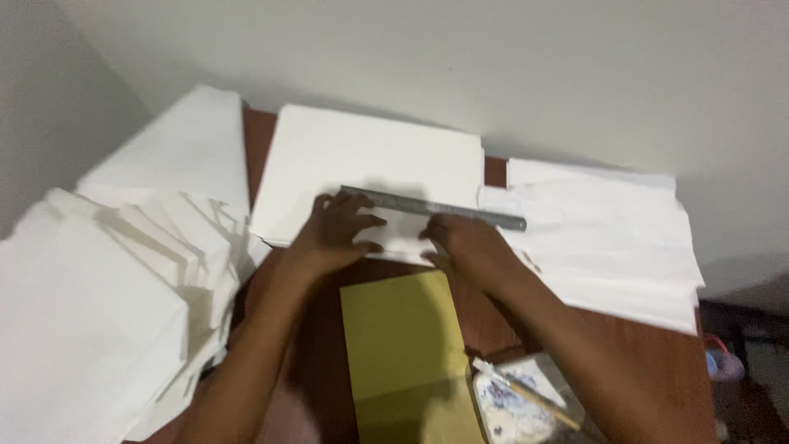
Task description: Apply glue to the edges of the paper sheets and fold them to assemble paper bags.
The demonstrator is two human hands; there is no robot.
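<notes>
A long grey metal ruler (460, 211) lies across a stack of white paper (370, 156) at the far middle of the brown table (493, 316). My left hand (333, 230) rests flat on the paper just below the ruler's left end, fingers spread. My right hand (464, 242) presses on the near edge of the same stack, under the ruler's middle. Neither hand grips anything. A yellow-green folded sheet (403, 353) lies on the table between my forearms.
Tall heaps of white paper (107, 279) fill the left side, and more white sheets (608, 238) lie at the right. A small dish of paste (518, 411) with a stick brush (526, 393) across it sits near the front. White walls close the back.
</notes>
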